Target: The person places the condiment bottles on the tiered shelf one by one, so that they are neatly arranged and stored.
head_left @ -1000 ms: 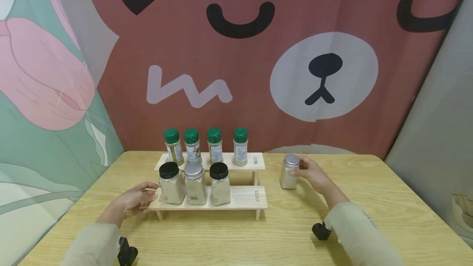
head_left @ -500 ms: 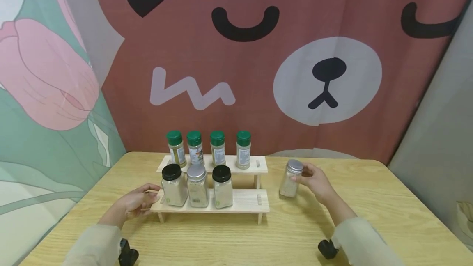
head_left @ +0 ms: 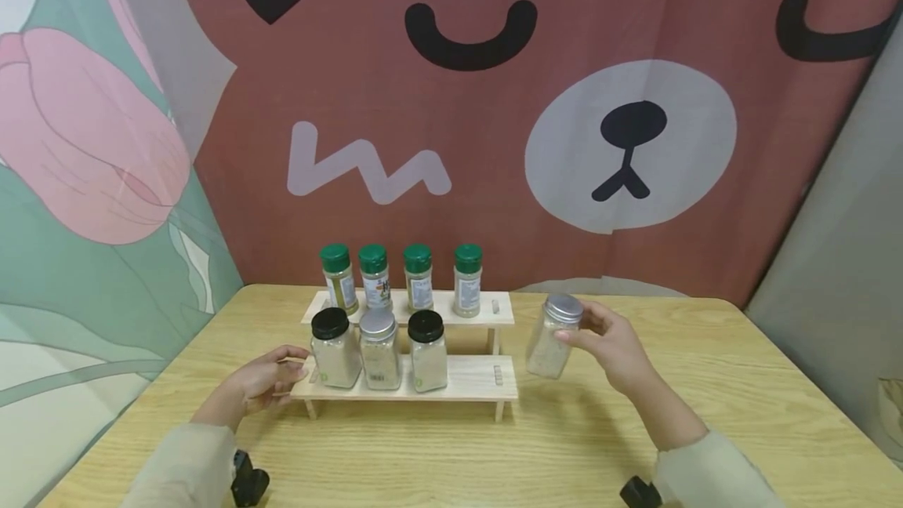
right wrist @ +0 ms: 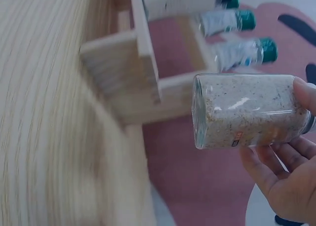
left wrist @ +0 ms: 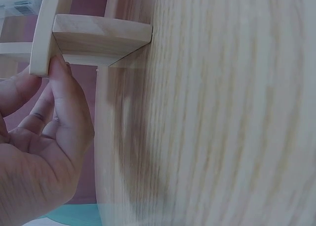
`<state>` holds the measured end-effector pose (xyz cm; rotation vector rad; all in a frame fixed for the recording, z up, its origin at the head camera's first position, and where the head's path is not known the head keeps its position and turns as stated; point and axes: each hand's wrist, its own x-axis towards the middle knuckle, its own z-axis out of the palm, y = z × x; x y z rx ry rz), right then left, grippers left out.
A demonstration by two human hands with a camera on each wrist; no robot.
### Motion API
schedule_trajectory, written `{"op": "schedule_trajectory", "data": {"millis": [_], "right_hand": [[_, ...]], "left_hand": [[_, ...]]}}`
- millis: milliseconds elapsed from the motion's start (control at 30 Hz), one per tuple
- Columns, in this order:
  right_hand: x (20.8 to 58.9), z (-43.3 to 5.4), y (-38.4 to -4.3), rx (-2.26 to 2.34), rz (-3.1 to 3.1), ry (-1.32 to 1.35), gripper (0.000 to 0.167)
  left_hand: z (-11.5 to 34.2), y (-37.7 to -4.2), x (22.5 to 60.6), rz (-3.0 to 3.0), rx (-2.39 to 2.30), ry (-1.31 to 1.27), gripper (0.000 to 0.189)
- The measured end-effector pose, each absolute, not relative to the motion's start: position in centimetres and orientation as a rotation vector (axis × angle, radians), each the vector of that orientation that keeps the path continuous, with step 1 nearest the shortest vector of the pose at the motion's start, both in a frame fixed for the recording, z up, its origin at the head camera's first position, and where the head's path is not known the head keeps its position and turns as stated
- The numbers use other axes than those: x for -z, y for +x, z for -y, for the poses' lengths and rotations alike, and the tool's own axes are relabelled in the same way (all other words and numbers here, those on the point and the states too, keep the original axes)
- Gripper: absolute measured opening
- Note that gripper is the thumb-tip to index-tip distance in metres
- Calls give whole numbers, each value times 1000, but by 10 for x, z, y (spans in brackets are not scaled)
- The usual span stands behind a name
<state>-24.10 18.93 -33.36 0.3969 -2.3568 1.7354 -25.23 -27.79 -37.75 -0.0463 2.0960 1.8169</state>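
My right hand (head_left: pixel 615 347) holds a clear spice jar (head_left: pixel 549 353) with a silver lid, thumb on the near side. The jar tilts, off the table, just right of a two-tier wooden rack (head_left: pixel 476 379). In the right wrist view, speckled pale seasoning fills the glass jar (right wrist: pixel 247 112). My left hand (head_left: pixel 266 381) pinches the left end of the rack's lower board; the left wrist view shows thumb and finger on the board's edge (left wrist: pixel 42 43). On that lower tier stand two black-lidded jars (head_left: pixel 428 355) and a silver-lidded jar (head_left: pixel 380 353) between them.
Several green-capped spice bottles (head_left: pixel 469 282) line the upper tier. Bare board shows right of the lower jars. The rack stands on a wooden table (head_left: pixel 395 461), and a bear-printed curtain (head_left: pixel 480 139) hangs behind.
My right hand has lifted the jar from the table, tilted it and brought it slightly left, nearer the rack. The left hand keeps its place on the rack.
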Motion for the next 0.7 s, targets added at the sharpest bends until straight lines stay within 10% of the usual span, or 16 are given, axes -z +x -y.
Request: {"op": "schedule_trajectory", "data": {"millis": [700], "right_hand": [[341, -112, -248, -1873, 2389, 539, 47]], "left_hand": [[278, -250, 376, -2110, -1822, -24, 34]]}}
